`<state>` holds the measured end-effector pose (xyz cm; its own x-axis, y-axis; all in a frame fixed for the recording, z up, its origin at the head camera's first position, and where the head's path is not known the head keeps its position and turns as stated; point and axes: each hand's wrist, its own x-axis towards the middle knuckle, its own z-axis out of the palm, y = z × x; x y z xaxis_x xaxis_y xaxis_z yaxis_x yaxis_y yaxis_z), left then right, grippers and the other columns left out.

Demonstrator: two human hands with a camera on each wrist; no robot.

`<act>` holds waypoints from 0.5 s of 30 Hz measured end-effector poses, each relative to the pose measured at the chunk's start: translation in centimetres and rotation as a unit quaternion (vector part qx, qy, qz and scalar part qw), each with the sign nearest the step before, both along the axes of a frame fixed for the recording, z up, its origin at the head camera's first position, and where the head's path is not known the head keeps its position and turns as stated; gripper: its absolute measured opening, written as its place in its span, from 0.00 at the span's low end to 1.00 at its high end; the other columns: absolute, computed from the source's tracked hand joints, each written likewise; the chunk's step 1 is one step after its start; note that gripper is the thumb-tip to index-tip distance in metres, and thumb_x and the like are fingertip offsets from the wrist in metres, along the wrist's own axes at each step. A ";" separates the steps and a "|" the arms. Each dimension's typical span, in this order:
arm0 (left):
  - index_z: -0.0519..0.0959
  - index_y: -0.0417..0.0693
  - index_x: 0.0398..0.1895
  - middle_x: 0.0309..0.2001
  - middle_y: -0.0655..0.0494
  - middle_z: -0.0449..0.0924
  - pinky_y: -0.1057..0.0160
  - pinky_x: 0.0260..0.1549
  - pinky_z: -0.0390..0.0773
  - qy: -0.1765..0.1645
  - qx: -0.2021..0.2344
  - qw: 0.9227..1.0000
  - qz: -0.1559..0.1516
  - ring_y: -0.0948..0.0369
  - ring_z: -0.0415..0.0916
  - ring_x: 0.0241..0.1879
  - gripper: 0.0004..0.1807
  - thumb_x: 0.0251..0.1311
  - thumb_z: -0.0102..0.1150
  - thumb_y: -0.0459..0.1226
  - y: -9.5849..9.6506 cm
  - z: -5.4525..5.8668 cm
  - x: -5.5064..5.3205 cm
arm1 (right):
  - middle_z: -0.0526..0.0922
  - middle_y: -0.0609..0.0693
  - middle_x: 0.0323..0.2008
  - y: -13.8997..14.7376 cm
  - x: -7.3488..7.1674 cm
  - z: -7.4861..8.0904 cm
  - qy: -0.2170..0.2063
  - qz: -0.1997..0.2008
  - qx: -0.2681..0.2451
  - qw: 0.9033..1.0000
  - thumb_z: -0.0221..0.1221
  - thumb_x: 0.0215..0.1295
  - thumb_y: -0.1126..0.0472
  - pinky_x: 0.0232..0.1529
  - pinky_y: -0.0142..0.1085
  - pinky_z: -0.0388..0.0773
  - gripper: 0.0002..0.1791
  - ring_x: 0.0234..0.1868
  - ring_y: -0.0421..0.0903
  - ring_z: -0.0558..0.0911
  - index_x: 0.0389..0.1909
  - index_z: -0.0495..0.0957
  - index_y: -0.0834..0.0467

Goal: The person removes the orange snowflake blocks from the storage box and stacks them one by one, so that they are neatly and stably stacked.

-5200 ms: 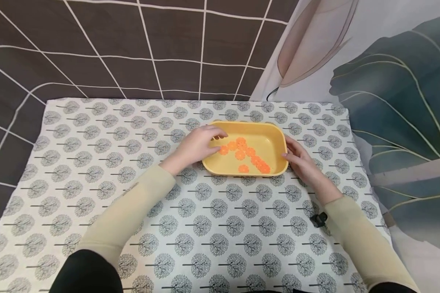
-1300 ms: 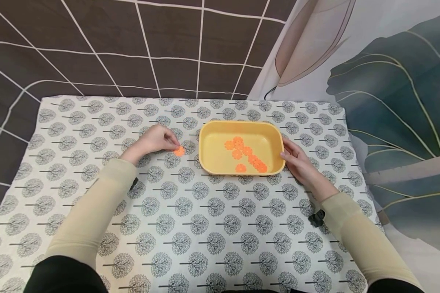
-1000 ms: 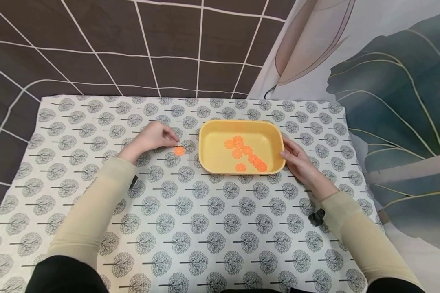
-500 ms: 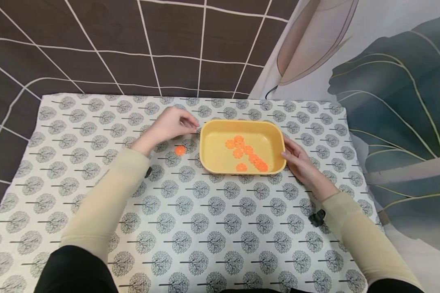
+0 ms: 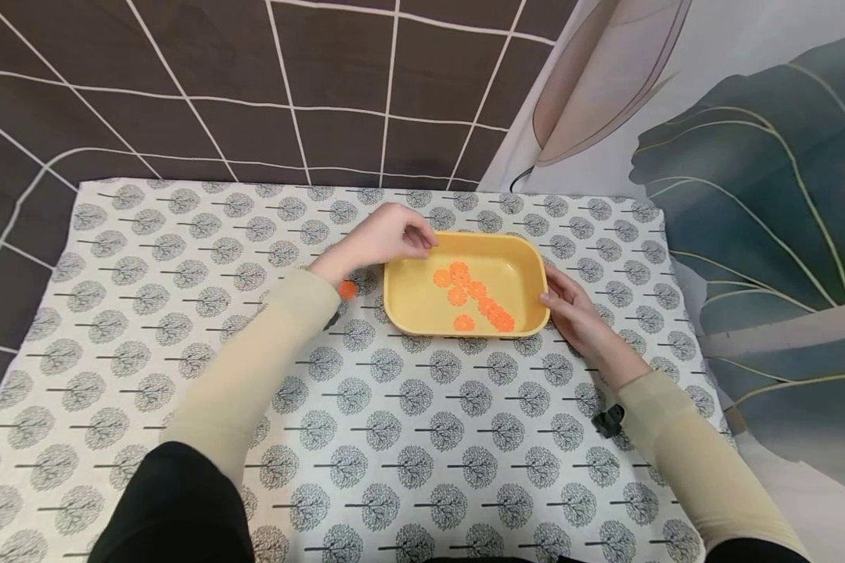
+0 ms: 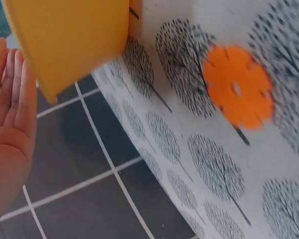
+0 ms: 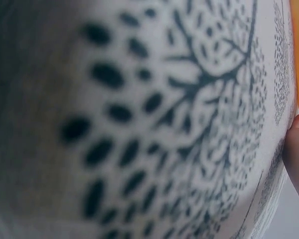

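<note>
A yellow plastic tub (image 5: 408, 317) stands on the table with several orange notched discs (image 5: 476, 289) lying inside. My left hand (image 5: 390, 236) hovers over its back-left corner, fingers loosely bent and nothing visible between them; the left wrist view shows this hand (image 6: 12, 114) beside the tub wall (image 6: 74, 45). One orange disc (image 5: 348, 290) lies on the cloth left of the tub, partly behind my left forearm; close up, this disc (image 6: 239, 89) has edge slits and a small centre hole. My right hand (image 5: 579, 313) holds the tub's right side, thumb at the rim.
A white cloth with a tree print (image 5: 310, 438) covers the table. Behind it hangs a dark cloth with white grid lines (image 5: 338, 70). A leaf-patterned curtain (image 5: 767, 234) is at the right. A small black device (image 5: 609, 421) sits at my right wrist.
My left hand took a disc from the tub, set it on the cloth to the left and let it go. Since then it has moved right, over the tub. My right hand stays put.
</note>
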<state>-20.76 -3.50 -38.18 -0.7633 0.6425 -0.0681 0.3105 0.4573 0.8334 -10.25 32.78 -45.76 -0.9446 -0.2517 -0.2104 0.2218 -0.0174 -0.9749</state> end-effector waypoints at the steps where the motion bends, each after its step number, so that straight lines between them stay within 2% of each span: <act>1: 0.87 0.33 0.48 0.47 0.40 0.90 0.63 0.50 0.89 -0.001 -0.003 1.000 -0.009 0.50 0.88 0.45 0.12 0.61 0.72 0.24 0.4 -0.1 -0.1 | 0.45 0.64 0.86 0.0 0.0 0.0 0.000 0.000 0.001 1.000 0.50 0.78 0.72 0.73 0.22 0.69 0.38 0.68 0.30 0.72 0.83 0.47 0.68; 10: 0.87 0.34 0.48 0.49 0.41 0.89 0.64 0.52 0.88 -0.013 -0.037 0.997 -0.065 0.50 0.87 0.47 0.12 0.62 0.69 0.23 2.9 -1.2 -0.7 | 0.47 0.63 0.85 0.1 0.0 -0.1 0.007 0.003 -0.004 1.000 0.50 0.78 0.71 0.75 0.23 0.68 0.37 0.70 0.31 0.72 0.83 0.48 0.67; 15: 0.87 0.36 0.48 0.48 0.43 0.89 0.64 0.53 0.87 0.009 -0.076 0.992 -0.098 0.52 0.86 0.48 0.13 0.62 0.65 0.21 3.8 -2.1 -0.8 | 0.47 0.62 0.86 0.0 0.0 -0.1 0.000 0.001 -0.006 1.000 0.51 0.78 0.71 0.76 0.23 0.66 0.37 0.73 0.33 0.70 0.83 0.48 0.67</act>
<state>-21.55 0.28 -40.28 -0.6268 0.7619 -0.1629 0.4198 0.5064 0.7532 -10.21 32.82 -45.81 -0.9444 -0.2553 -0.2073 0.2219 -0.0294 -0.9746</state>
